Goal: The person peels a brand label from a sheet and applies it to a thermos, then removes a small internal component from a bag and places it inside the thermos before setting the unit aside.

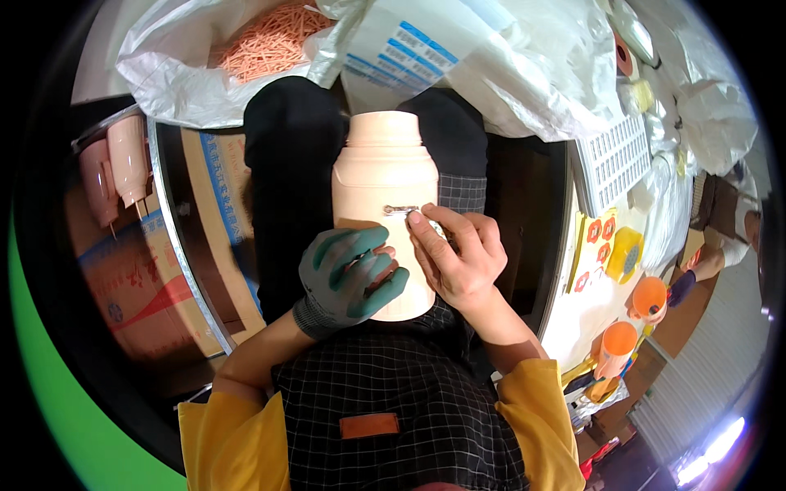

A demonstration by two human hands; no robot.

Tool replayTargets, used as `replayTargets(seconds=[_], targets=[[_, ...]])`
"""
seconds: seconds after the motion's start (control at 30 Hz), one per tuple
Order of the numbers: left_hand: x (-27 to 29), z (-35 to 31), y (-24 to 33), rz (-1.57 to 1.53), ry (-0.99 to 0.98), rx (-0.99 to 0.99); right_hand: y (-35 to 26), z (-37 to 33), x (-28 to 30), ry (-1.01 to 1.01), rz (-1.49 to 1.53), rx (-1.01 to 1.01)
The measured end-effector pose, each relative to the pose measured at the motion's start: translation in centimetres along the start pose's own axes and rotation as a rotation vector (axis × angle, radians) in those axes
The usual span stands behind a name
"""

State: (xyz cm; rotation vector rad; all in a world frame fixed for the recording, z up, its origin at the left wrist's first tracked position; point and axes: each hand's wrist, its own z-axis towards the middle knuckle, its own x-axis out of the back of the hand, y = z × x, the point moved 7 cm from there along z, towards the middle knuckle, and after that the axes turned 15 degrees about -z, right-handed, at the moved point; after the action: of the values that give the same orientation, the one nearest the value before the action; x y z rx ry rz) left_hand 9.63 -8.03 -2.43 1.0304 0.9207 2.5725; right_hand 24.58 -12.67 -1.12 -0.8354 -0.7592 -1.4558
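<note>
In the head view, a peach-coloured plastic flask body (385,196) is held upright on the lap, above a black checked apron (409,401). The left hand (350,278), in a grey-green work glove, is closed around the flask's lower left side. The bare right hand (460,258) is pressed against the flask's right side, its fingertips (417,218) pinched on a small metal clip (399,210) at the flask's front. Left of the flask, more pink flask bodies (115,168) are seen above a cardboard box (151,286). Behind the flask lies a white bag of orange parts (270,41). Right of it, orange cups (634,315) stand on a table.
</note>
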Motion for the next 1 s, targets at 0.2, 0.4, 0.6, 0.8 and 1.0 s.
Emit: replayTargets(seconds=[0.2,0.4,0.6,0.8,1.0], targets=[[-0.4,0.8,0.2,0.011,-0.014,-0.042,0.3,-0.2,0.1,0.004,-0.007,-0.018],[-1.4,1.0,-0.1,0.027,-0.047,0.006,1.6,-0.6,-0.3,-0.038,-0.047,-0.040],[-0.8,-0.1,-1.3,-0.025,-0.052,0.180,1.5,-0.8,0.4,0.069,0.196,-0.075],[2.9,2.9,-5.0,-0.044,0.029,0.088,2.9,-5.5,-4.1,-0.074,0.577,-0.649],[0.2,10.7,-13.5,-0.266,-0.399,0.484,-1.1,-4.0,-0.4,-0.006,0.960,-0.463]])
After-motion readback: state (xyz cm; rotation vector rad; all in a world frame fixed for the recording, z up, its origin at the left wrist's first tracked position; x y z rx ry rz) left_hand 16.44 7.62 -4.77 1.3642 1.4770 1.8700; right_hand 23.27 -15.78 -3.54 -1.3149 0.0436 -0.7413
